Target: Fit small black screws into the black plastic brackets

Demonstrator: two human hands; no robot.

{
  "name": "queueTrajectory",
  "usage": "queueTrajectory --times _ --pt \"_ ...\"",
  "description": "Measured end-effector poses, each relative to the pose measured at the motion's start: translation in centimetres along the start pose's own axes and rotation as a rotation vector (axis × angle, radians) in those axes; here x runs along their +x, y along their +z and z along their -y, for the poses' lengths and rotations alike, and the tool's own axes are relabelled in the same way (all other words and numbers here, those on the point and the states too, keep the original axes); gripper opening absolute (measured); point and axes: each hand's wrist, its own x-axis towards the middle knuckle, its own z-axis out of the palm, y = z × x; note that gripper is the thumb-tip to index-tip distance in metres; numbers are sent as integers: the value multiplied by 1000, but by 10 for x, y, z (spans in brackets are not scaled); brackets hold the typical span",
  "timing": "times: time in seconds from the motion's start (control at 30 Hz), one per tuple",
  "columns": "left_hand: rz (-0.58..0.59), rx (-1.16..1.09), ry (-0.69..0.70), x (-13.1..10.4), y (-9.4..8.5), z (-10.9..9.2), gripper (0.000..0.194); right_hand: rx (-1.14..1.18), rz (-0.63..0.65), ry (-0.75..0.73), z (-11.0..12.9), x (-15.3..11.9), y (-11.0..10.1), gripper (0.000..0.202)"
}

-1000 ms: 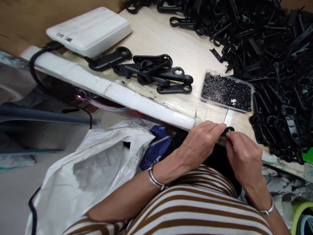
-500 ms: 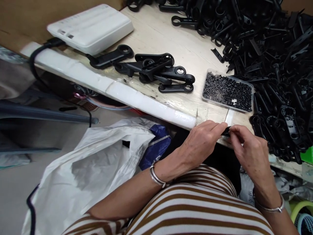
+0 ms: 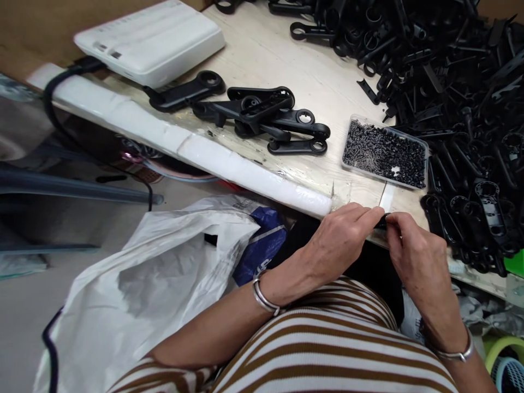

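Observation:
At the table's front edge, my left hand (image 3: pixel 341 232) and my right hand (image 3: pixel 417 254) are close together. Both are closed around a small black plastic part (image 3: pixel 381 222), most of it hidden by my fingers. The fingertips of my right hand pinch its near end. Just beyond my hands sits a shallow clear plastic box (image 3: pixel 362 172) with many tiny black and metallic pieces in it. Left of the box lies a small heap of black plastic arms with ring-shaped ends (image 3: pixel 262 112).
A large pile of black plastic parts (image 3: pixel 450 71) covers the table's back and right. At the left stands a white device (image 3: pixel 151 43) with a black cable (image 3: pixel 51 103). White padding (image 3: pixel 229 166) lines the table edge. Below lies an open white sack (image 3: pixel 155 284).
My right hand's fingers have shifted slightly and closed in nearer to my left fingertips, covering more of the black part. The view has moved a little; the other things lie as before.

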Motion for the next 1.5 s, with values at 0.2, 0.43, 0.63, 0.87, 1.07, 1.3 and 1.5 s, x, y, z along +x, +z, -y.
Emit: queueTrajectory --times 0.2,0.43,0.63,0.87,1.07,1.3,1.5 --pt "-78 -10 33 -1 4 2 21 -201 65 -85 17 8 -5 19" --pt "-147 7 -18 -4 7 5 28 -260 140 -50 27 18 -3 22" --pt "-261 -11 -14 -5 12 5 30 504 -56 216 -13 -2 11 8" --pt "-367 -25 -10 -3 8 -8 18 1186 -286 699 -12 -19 11 36" --pt "-388 -17 22 -5 7 -20 12 1677 -141 777 7 -9 15 50" --pt "-371 -36 16 -8 6 -24 11 1662 -224 859 9 0 16 41" --pt "-399 -33 -13 -5 5 -20 12 1792 -141 839 10 3 22 44"
